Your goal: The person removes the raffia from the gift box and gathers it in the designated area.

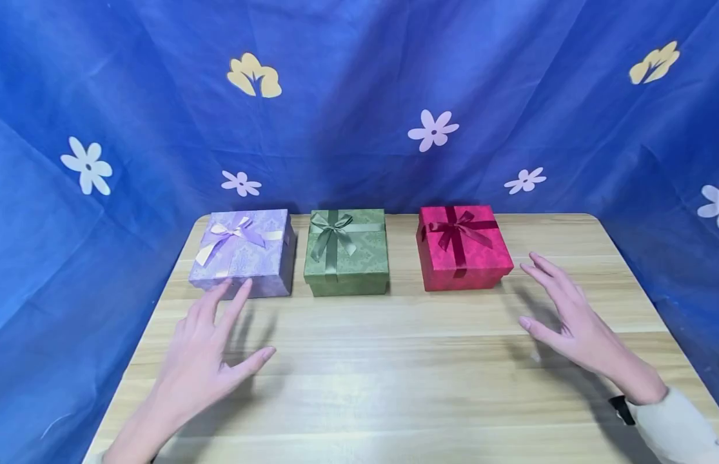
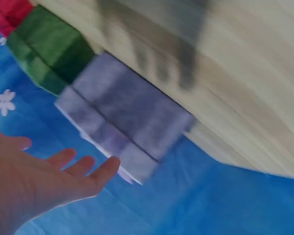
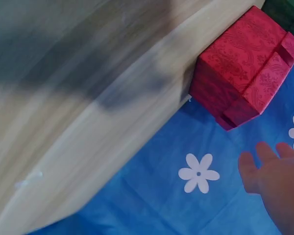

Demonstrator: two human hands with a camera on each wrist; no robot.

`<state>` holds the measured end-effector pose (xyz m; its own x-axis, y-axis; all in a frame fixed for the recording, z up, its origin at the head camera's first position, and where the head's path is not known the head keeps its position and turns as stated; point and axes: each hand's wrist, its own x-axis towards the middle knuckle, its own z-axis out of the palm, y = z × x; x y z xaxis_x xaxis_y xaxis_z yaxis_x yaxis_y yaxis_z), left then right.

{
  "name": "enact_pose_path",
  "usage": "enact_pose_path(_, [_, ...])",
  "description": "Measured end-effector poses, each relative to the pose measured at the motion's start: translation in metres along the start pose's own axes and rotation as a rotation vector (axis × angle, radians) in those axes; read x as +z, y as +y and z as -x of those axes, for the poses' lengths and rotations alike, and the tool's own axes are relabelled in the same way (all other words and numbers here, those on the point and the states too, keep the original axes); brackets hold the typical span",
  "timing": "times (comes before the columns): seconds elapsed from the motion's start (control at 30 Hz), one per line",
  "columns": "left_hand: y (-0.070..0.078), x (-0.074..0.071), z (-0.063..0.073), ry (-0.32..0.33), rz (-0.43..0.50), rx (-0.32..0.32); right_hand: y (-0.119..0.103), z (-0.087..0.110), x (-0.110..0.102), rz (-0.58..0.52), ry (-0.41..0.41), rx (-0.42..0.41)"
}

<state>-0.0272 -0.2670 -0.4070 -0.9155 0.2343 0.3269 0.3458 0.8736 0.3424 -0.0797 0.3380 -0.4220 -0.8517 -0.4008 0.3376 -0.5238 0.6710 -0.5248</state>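
Observation:
Three lidded gift boxes with ribbon bows stand in a row near the table's far edge. At the left is a lavender gift box (image 1: 251, 248); a green gift box (image 1: 359, 258) stands in the middle, and a red gift box (image 1: 469, 258) on the right. My left hand (image 1: 199, 361) hovers with spread fingers, its fingertips overlapping the lavender box's front in the head view. In the left wrist view, a gap shows between fingers and lavender box (image 2: 127, 103). To the right of the red box (image 3: 240, 63), my right hand (image 1: 574, 322) hangs over the table with nothing in it.
The wooden table (image 1: 359, 386) carries the boxes, with wood showing between the green and red ones. A blue cloth (image 1: 347, 96) printed with flowers hangs behind and along both sides. Shadows of both hands fall on the tabletop.

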Motion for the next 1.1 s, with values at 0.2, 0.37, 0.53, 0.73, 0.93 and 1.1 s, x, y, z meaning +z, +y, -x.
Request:
enact_pose_path(0.2, [0.038, 0.007, -0.009, -0.001, 0.141, 0.011, 0.003, -0.005, 0.000, -0.114, 0.024, 0.033])
enact_pose_path(0.37, [0.071, 0.025, -0.015, -0.064, 0.364, -0.021, 0.004, -0.009, 0.001, -0.211, 0.071, 0.061])
enact_pose_path(0.53, [0.106, 0.053, -0.030, -0.129, 0.651, 0.012, 0.008, -0.010, 0.000, -0.409, 0.109, 0.142])
enact_pose_path(0.73, [0.143, 0.082, -0.059, -0.169, 0.873, 0.044, 0.016, -0.021, 0.000, -0.660, 0.124, 0.199])
enact_pose_path(0.93, [0.171, 0.110, -0.092, -0.261, 1.017, -0.059, 0.023, -0.034, 0.003, -0.756, 0.095, 0.314])
enact_pose_path(1.1, [0.180, 0.135, -0.122, -0.318, 1.093, -0.110, 0.029, -0.052, 0.013, -0.815, 0.074, 0.367])
